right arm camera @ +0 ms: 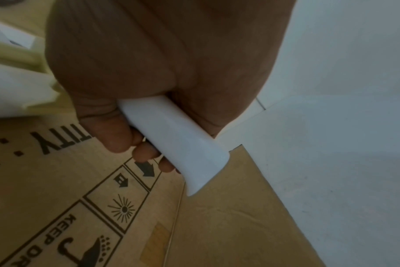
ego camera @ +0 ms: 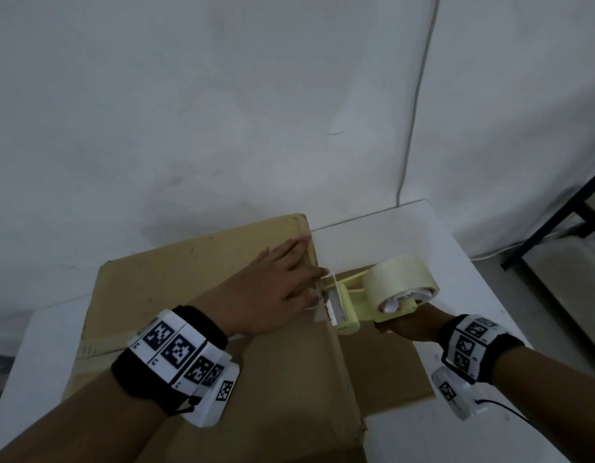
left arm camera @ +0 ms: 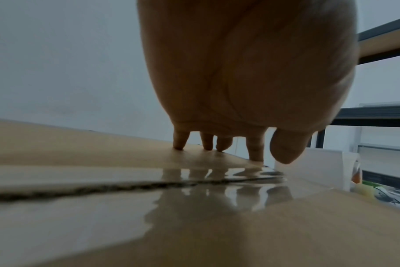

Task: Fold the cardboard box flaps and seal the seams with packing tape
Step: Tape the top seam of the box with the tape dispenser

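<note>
Fingers (left arm camera: 180, 140) of the left hand (ego camera: 272, 289) lie straight and spread, pressing the cardboard box (ego camera: 175, 279) top beside its glossy taped seam (left arm camera: 217, 189). Right hand (ego camera: 411, 325) has its grip curled round the white handle (right arm camera: 178, 142) of the tape dispenser (ego camera: 372, 297) at the box's right edge. Box rests on a white counter (ego camera: 406, 228) against a pale wall (ego camera: 222, 95); a dark shelf frame (ego camera: 556, 222) stands far right.
</note>
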